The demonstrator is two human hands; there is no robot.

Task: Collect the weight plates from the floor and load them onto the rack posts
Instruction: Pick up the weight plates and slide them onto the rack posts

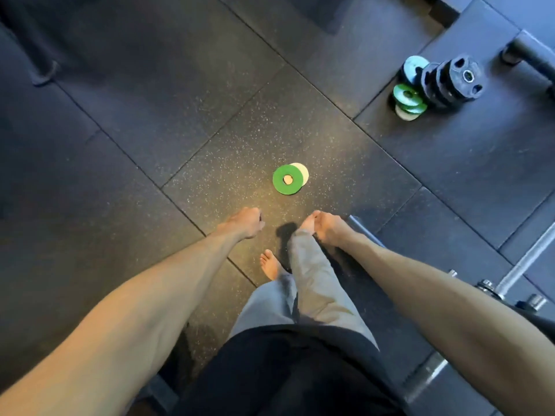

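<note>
A small green weight plate [286,179] lies flat on the black rubber floor, partly covering a white plate [302,172] beneath it. My left hand [244,222] hangs below and left of them, fingers loosely curled, holding nothing. My right hand [329,226] hangs below and right, fingers curled downward, also without anything in it. At the upper right, black plates [456,82] are stacked on a post, with a blue plate [416,67] behind them and green plates [410,99] over a white plate [407,114] in front.
A barbell [522,268] with its collar lies at the right edge. A steel bar end [363,228] shows beside my right hand. A rack foot [528,54] crosses the top right. My bare left foot [270,267] stands on the floor below the plates.
</note>
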